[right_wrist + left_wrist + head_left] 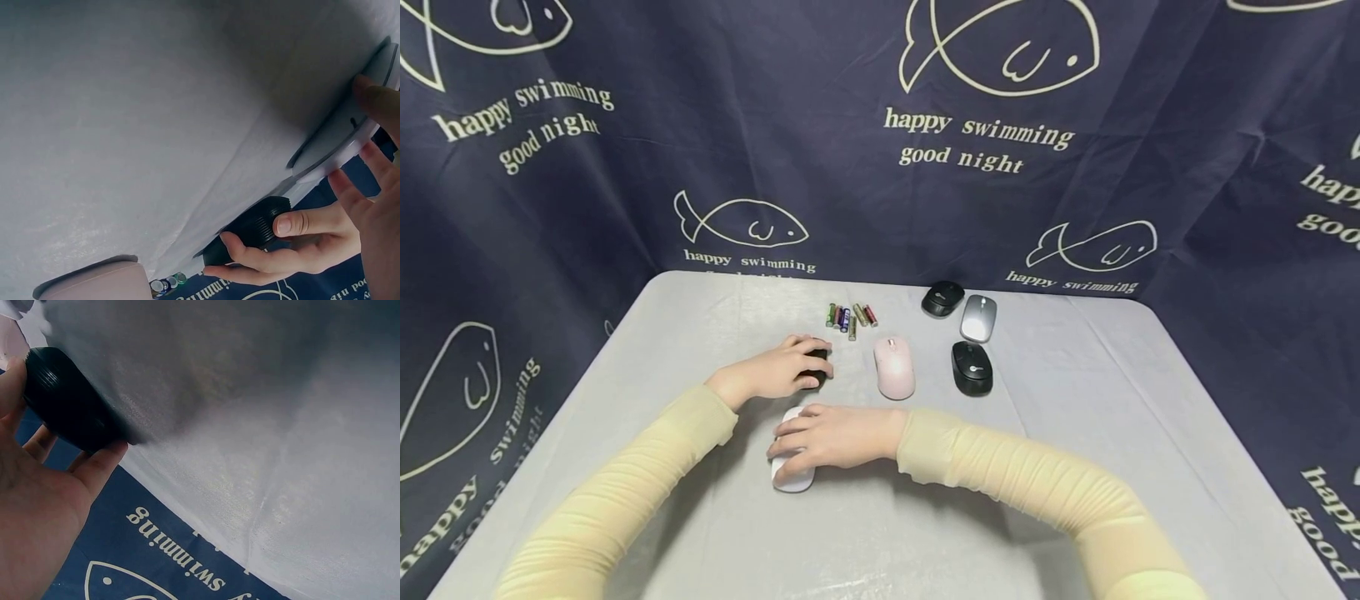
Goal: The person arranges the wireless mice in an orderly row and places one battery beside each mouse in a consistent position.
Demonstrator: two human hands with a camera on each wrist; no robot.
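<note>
My left hand (777, 367) grips a black computer mouse (67, 400) by its sides, left of centre on the table. In the left wrist view, fingers hold both ends of that mouse close over the tabletop. Nearer to me, my right hand (844, 435) lies over a white computer mouse (793, 480), with fingers and thumb around its edges. Seen from the right wrist, the white mouse (337, 140) is tilted, and a small dark slot shows on its face. The left hand covers most of the black mouse in the head view.
A pink mouse (894, 369) lies right of the left hand. Further right are a black mouse (972, 370), a silver-grey mouse (978, 318) and another black mouse (942, 298). Several small batteries (846, 318) are grouped behind. A dark blue printed curtain (850, 217) surrounds the white table (1075, 500).
</note>
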